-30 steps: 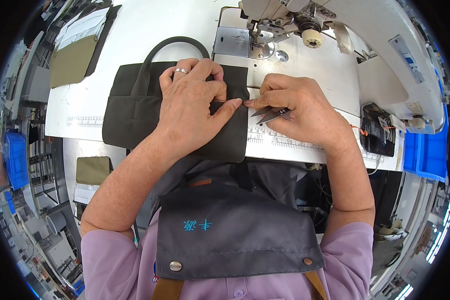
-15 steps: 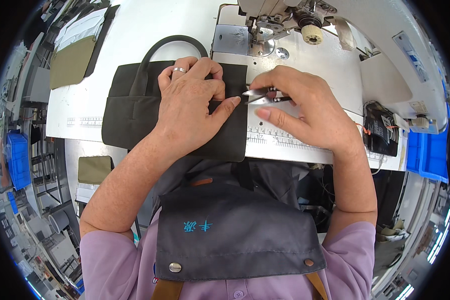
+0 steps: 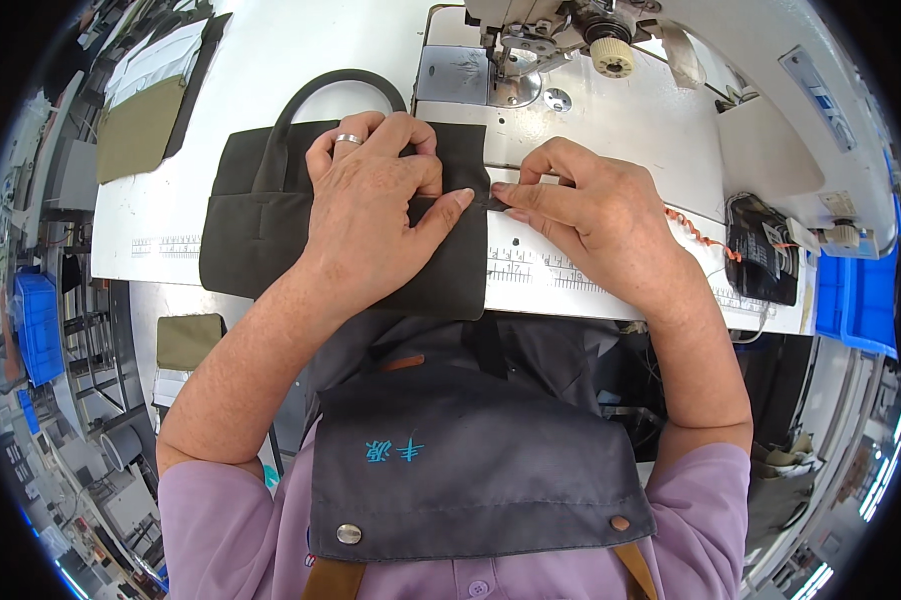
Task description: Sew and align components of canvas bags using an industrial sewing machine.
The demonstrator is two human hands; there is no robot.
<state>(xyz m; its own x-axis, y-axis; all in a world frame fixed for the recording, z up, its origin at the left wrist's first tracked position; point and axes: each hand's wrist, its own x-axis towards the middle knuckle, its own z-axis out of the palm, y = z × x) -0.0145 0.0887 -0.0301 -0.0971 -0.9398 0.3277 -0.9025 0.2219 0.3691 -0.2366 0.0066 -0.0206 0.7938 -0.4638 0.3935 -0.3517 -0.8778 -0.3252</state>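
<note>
A dark olive-black fabric bag panel (image 3: 246,245) with a curved carry handle (image 3: 346,76) lies flat on the white sewing table. My left hand (image 3: 371,205) rests on it, fingers curled against the cloth and thumb toward the right edge. At that edge my right hand (image 3: 591,205) pinches a small dark bit of cloth (image 3: 498,203) between thumb and fingertips. The thread snips are out of sight; whether they are inside my right hand cannot be seen. An orange coiled cord (image 3: 696,228) runs from behind my right wrist to a black item (image 3: 761,250).
The sewing machine (image 3: 516,60) stands just beyond the panel, its arm curving down the right side. Printed rulers (image 3: 166,246) line the table's near edge. Khaki and white fabric pieces (image 3: 136,125) lie at far left, another khaki piece (image 3: 189,340) lower left. Blue bins (image 3: 856,300) flank both sides.
The snips, seen in my right hand before, are no longer visible. My right fingers have closed to a pinch at the panel's edge. The panel and my left hand shifted slightly left in view.
</note>
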